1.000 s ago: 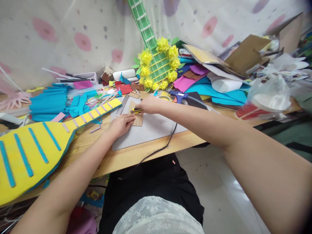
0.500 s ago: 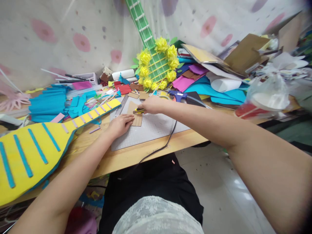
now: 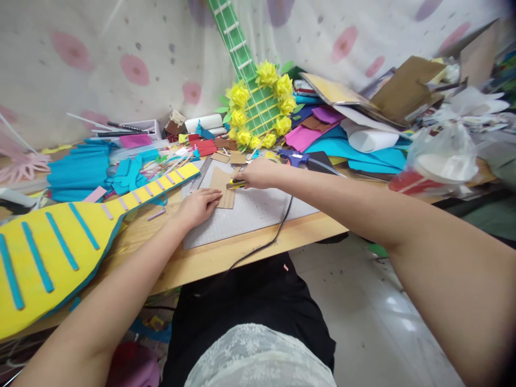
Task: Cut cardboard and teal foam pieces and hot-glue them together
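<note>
A small piece of brown cardboard [image 3: 220,178] lies on the grey cutting mat [image 3: 258,212]. My left hand [image 3: 199,206] rests flat over the cardboard's left edge, fingers stretched out and pressing it down. In my right hand [image 3: 258,173] is a yellow and black utility knife [image 3: 237,184], its front end at the cardboard's right edge. Whether the blade touches the cardboard, I cannot tell. A metal ruler [image 3: 202,173] lies along the mat's left side, just beyond my left hand.
To the left lies a yellow cardboard instrument [image 3: 52,252] with blue strips. A green guitar shape [image 3: 262,107] with yellow paper flowers stands behind the mat. Beyond my right hand are a blue glue gun [image 3: 296,158] and piled coloured paper [image 3: 342,148]. A black cord [image 3: 278,234] crosses the table edge.
My right hand and the utility knife have moved a little to the right, uncovering more of the cardboard. My left hand stays in place.
</note>
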Tool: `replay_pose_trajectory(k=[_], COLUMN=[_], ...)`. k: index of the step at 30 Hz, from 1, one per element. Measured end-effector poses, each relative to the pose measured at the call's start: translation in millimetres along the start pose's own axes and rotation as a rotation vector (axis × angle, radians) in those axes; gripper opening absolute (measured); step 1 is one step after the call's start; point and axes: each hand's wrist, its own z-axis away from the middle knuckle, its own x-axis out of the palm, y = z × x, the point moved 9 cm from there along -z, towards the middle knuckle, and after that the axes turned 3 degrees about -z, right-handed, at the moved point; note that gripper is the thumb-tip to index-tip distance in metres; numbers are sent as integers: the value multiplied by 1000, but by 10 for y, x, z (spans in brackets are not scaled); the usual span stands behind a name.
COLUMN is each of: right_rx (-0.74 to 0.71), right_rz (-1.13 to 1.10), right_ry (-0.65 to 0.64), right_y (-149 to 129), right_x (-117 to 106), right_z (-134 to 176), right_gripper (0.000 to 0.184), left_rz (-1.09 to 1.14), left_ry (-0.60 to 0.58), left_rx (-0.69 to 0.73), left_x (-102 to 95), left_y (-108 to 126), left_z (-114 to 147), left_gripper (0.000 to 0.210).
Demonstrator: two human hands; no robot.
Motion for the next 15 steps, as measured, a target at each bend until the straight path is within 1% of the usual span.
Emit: replay_pose_trajectory(k=[5, 8, 10, 12, 14, 15], right_rx=[14, 50, 90, 121, 118, 109], right_rz=[-10, -55, -96, -126, -143, -152], right_ry=[-28, -38, 15, 97, 149, 155], right_y=[79, 146, 181, 167, 82, 24], right_x=[22, -13, -78, -137, -138, -111], right_z=[65, 54, 11, -50, -126, -166], right_gripper=[42, 40, 41, 41, 39, 39], left_rz=[16, 20, 22, 21, 17, 16], left_ry=[1, 16, 30, 37, 35, 33], left_rx=[-14, -13, -11, -6, -6, -6], left_x=[7, -3, -16, -23, -21, -17], left_y=[-14, -8, 0, 6, 5, 3], left_z=[8, 14, 18, 20, 22, 24], left_gripper=[37, 36, 36, 36, 36, 36])
